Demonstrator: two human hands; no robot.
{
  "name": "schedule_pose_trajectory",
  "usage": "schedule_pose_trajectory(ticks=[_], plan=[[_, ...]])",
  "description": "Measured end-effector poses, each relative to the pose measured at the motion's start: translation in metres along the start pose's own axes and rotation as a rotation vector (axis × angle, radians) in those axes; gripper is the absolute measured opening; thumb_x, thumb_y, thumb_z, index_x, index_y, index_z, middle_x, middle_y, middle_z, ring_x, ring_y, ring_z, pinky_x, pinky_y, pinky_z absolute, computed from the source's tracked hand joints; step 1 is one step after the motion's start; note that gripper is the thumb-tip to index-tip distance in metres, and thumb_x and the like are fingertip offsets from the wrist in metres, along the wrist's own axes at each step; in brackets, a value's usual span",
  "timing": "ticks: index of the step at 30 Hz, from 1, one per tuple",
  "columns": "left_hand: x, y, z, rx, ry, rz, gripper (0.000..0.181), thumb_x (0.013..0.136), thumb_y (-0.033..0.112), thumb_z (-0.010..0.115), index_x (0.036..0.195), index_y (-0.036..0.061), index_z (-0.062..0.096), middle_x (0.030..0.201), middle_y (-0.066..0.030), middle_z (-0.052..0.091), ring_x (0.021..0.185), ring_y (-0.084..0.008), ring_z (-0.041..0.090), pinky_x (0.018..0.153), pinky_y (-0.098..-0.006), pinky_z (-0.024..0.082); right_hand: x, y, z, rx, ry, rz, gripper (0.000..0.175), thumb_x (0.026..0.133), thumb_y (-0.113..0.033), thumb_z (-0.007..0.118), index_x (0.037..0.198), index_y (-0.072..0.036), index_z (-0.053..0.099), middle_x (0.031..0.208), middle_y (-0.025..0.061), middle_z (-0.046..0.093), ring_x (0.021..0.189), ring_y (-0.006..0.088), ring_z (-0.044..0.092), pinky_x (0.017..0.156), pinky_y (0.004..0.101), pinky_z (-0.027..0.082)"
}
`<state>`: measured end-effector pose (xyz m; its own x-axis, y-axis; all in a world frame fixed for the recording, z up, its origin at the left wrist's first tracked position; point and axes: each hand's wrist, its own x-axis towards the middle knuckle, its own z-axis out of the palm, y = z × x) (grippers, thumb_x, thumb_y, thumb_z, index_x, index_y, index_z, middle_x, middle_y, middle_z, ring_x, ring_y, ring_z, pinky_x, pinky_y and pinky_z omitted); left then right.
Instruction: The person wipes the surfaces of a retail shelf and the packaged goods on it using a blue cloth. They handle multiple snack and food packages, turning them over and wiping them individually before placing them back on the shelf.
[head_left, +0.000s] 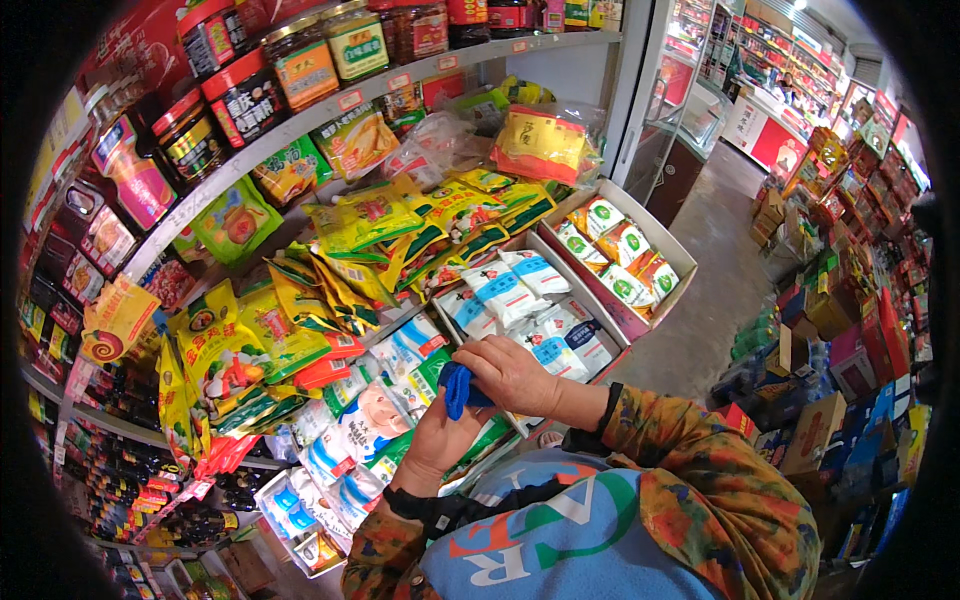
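A folded blue cloth (459, 386) is held between my two hands in front of my chest. My right hand (514, 373) grips it from above with bent fingers. From below, my left hand (442, 437) holds its lower side, and the fingers partly hide the cloth. Beneath and beyond the hands is a cardboard box (616, 330) of white and blue packets (510, 289). White bags (349, 442) with blue print lie to the left of my left hand. Yellow seasoning packets (225, 345) are piled further left on the shelf.
A second open box (679, 262) holds small white, green and orange packets. Jars (300, 64) stand on the metal shelf (300, 124) above. A glass door frame (637, 90) rises beyond. Stacked cartons (817, 424) line the right side, across a concrete aisle (701, 202).
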<state>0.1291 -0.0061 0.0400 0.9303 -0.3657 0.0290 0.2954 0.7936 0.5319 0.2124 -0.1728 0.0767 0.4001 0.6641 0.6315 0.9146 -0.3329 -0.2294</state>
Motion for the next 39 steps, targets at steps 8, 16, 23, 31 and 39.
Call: schedule_pose_trajectory(ticks=[8, 16, 23, 31, 39], plan=[[0.039, -0.029, 0.017, 0.134, 0.044, -0.008, 0.052, 0.1, 0.031, 0.061, 0.143, 0.0056, 0.047, 0.137, -0.0159, 0.058, 0.124, -0.0307, 0.059, 0.105, -0.0459, 0.046, -0.049, 0.068, -0.046, 0.101, 0.046, 0.125, 0.05, 0.077, -0.007, 0.073, 0.124, -0.005, 0.057, 0.105, 0.0132, 0.062, 0.093, 0.035, 0.062, 0.081, 0.0447, 0.05], [0.119, -0.066, 0.041, 0.24, 0.317, 0.146, 0.04, 0.102, 0.017, 0.056, 0.137, -0.0003, 0.051, 0.126, -0.0198, 0.063, 0.115, -0.0327, 0.063, 0.1, -0.0441, 0.048, -0.126, 0.229, -0.136, 0.359, -0.029, 0.713, 0.036, 0.093, -0.037, 0.066, 0.093, -0.001, 0.071, 0.08, 0.019, 0.066, 0.073, 0.0337, 0.066, 0.065, 0.0439, 0.051], [0.12, -0.103, 0.061, 0.261, 0.575, 0.273, 0.038, 0.101, 0.018, 0.057, 0.134, 0.0, 0.053, 0.122, -0.0172, 0.064, 0.111, -0.0317, 0.063, 0.097, -0.0438, 0.05, -0.129, 0.404, -0.161, 0.477, 0.021, 0.928, 0.041, 0.089, -0.029, 0.071, 0.115, 0.002, 0.067, 0.078, 0.0113, 0.071, 0.069, 0.0188, 0.066, 0.064, 0.0362, 0.054], [0.08, -0.113, 0.074, 0.253, 0.81, 0.416, 0.042, 0.098, 0.024, 0.063, 0.132, 0.0024, 0.052, 0.115, -0.0133, 0.065, 0.105, -0.0275, 0.062, 0.094, -0.0408, 0.05, -0.043, 0.527, -0.135, 0.556, 0.417, 1.086, 0.062, 0.08, -0.019, 0.075, 0.135, 0.003, 0.056, 0.118, 0.0183, 0.069, 0.104, 0.0275, 0.068, 0.089, 0.0366, 0.054], [0.063, -0.129, 0.072, 0.233, 0.948, 0.506, 0.044, 0.096, 0.03, 0.065, 0.13, 0.0051, 0.054, 0.114, -0.0104, 0.064, 0.106, -0.0265, 0.061, 0.095, -0.0411, 0.049, -0.006, 0.557, -0.11, 0.408, 0.314, 1.196, 0.069, 0.074, -0.037, 0.08, 0.125, 0.005, 0.06, 0.109, 0.0242, 0.07, 0.101, 0.0341, 0.07, 0.087, 0.0411, 0.055]])
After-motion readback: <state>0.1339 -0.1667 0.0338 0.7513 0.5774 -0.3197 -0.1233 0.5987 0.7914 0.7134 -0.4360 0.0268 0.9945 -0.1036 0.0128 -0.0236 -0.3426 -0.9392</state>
